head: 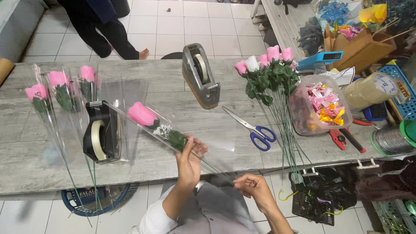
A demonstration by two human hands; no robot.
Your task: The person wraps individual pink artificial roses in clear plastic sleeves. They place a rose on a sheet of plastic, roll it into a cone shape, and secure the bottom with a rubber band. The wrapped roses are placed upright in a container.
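Note:
A pink artificial rose (141, 114) with a green leaf and small white flowers lies slanted inside a clear plastic sleeve (203, 149) over the grey table (39, 169). My left hand (190, 159) grips the sleeve around the stem just below the leaf. My right hand (255, 186) pinches the lower end of the stem and sleeve off the table's front edge. The rose's head rests by a black tape dispenser (102, 131).
Three wrapped pink roses (60, 91) lie at the left. A grey tape dispenser (200, 76), blue-handled scissors (256, 131), a bunch of unwrapped roses (269, 69), a tub of ribbons (323, 105) and red pliers (344, 139) sit to the right. Another person's legs (108, 37) stand beyond the table.

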